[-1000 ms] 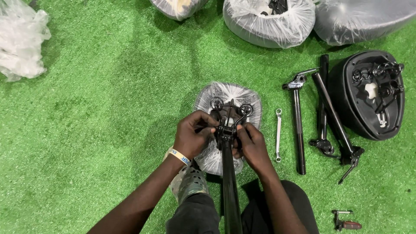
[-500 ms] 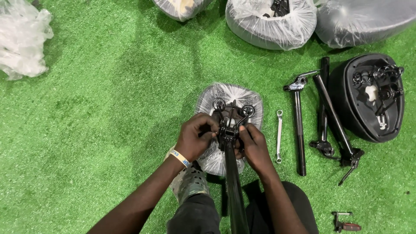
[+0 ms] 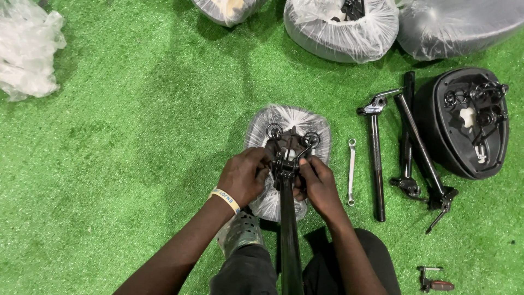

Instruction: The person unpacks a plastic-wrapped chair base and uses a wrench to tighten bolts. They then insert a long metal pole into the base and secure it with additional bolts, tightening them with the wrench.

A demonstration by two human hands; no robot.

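A plastic-wrapped bicycle saddle (image 3: 295,123) lies upside down on the green artificial turf, its black springs and rails facing up. A black seat post (image 3: 289,235) rises from its clamp toward me, between my knees. My left hand (image 3: 243,177) grips the left side of the clamp where the post meets the rails. Pressed against the clamp's right side, my right hand (image 3: 319,186) has its fingers closed on it. A yellow wristband sits on my left wrist.
A small silver wrench (image 3: 351,172) lies just right of the saddle. Further right lie several black seat posts (image 3: 376,158) and an unwrapped black saddle (image 3: 464,123). Wrapped saddles (image 3: 341,24) line the top edge. Crumpled plastic (image 3: 27,49) lies top left. A small red-handled tool (image 3: 434,284) lies bottom right.
Both hands have stayed on the clamp with small finger shifts. The view has drifted slightly.
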